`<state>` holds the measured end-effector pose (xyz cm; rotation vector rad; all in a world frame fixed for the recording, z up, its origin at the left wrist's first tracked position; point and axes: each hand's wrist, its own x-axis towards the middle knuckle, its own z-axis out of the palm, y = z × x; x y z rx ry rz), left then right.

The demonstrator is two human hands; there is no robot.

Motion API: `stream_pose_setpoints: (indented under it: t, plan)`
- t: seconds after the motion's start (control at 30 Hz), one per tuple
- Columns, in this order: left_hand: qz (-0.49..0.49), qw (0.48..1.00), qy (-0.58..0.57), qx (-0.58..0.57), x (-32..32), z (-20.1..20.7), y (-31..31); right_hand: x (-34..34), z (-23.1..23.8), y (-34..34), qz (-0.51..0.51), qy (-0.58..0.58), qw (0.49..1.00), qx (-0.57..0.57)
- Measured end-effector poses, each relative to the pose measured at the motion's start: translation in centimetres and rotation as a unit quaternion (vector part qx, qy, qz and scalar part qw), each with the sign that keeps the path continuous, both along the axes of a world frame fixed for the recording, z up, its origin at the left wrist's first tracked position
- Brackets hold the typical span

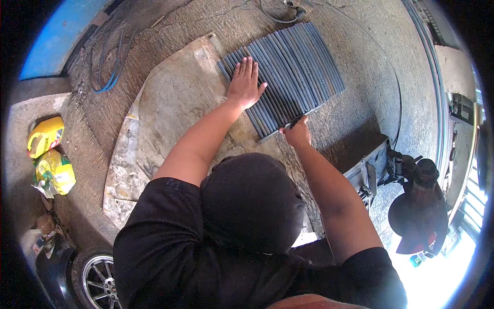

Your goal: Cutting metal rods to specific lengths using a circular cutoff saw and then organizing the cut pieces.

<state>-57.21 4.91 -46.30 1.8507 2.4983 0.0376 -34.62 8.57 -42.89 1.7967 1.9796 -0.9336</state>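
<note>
A row of dark grey metal rods (296, 67) lies side by side on the floor, partly over a stained tan sheet (170, 98). My left hand (245, 87) rests flat on the rods toward their left side, fingers stretched out and thumb apart. At the near ends of the rods, my right hand (297, 134) is closed, its fingers curled around something dark and small that I cannot make out. A thin straight strip (270, 136) runs along those near ends, beside my right hand.
A cut-off saw with a round guard (419, 206) stands at the right. Yellow containers (46, 137) sit at the far left, above a car wheel (100, 280). Blue-ended hose (109, 82) lies at upper left. Long bars (429, 67) line the right side.
</note>
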Motion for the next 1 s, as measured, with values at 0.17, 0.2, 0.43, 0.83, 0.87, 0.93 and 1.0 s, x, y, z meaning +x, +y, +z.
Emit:
stream_pose_setpoints:
  t: [0.17, 0.2, 0.43, 0.83, 0.87, 0.93, 1.0]
  plan:
    - [0.001, 0.998, -0.016, 0.061, 0.0, -0.7, 0.0, -0.1, 0.1, -0.4, -0.017, 0.021, 1.000, 0.010]
    - [0.004, 0.996, -0.027, 0.086, -0.1, -0.9, 0.0, -0.2, -0.2, -0.5, -0.029, 0.028, 0.999, 0.012]
    - [-0.004, 0.980, -0.092, 0.177, -0.4, -1.1, 0.0, -1.4, -5.4, -0.9, -0.273, 0.094, 0.956, 0.058]
    - [0.005, 0.966, -0.125, 0.226, -0.4, -0.3, -0.2, -1.6, -4.0, 0.5, -0.393, 0.175, 0.896, -0.111]
    - [0.005, 0.963, -0.134, 0.235, -0.3, -0.1, -0.4, -1.6, -4.0, 0.6, -0.424, 0.175, 0.879, -0.129]
    - [-0.004, 0.958, -0.142, 0.247, 0.3, 0.2, -0.9, -1.6, -4.2, 0.5, -0.461, 0.189, 0.858, -0.123]
    - [-0.015, 0.954, -0.149, 0.260, 1.1, 0.5, -1.3, -1.6, -4.8, 0.3, -0.497, 0.204, 0.835, -0.118]
